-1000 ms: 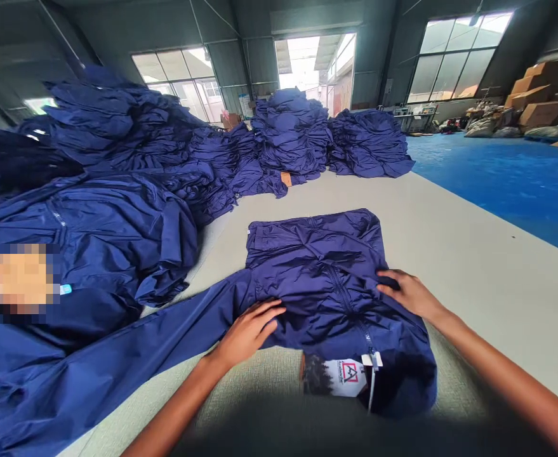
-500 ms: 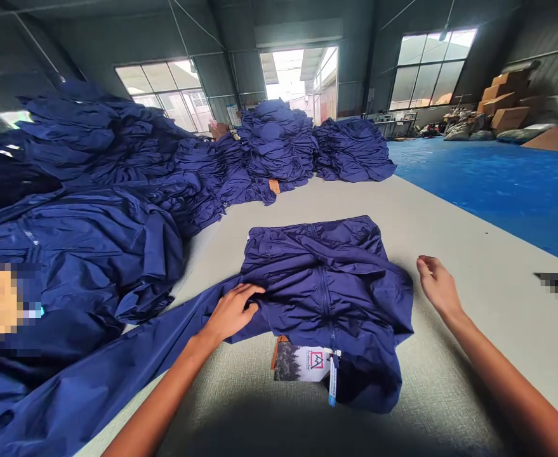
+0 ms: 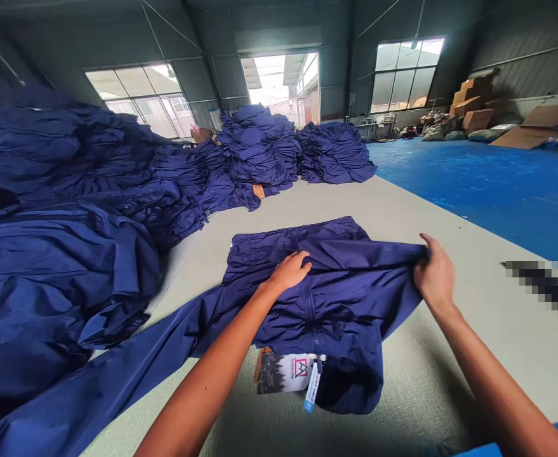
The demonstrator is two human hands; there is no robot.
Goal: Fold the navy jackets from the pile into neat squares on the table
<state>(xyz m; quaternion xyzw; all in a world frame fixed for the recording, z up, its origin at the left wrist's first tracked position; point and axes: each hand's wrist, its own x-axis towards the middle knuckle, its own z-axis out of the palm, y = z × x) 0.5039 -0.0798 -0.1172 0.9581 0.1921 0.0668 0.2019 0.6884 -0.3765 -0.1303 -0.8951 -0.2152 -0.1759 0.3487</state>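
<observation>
A navy blue jacket (image 3: pixel 336 298) lies partly folded on the grey table (image 3: pixel 402 209), zipper up, with a printed hang tag (image 3: pixel 288 371) at its near edge. My left hand (image 3: pixel 289 271) rests flat on the middle of the jacket, fingers together. My right hand (image 3: pixel 435 274) is closed on the jacket's right edge and lifts the fabric off the table. One long sleeve (image 3: pixel 131 362) trails toward the near left.
Large heaps of navy jackets (image 3: pixel 69 209) fill the left side of the table, with more stacks (image 3: pixel 264 149) at the far end. A blue floor (image 3: pixel 488 184) lies to the right. Cardboard boxes (image 3: pixel 478 105) stand by the far right wall.
My left hand has slid from the jacket's left edge up to its middle. My right hand left the jacket, hovered open over the table, then took hold of the right edge.
</observation>
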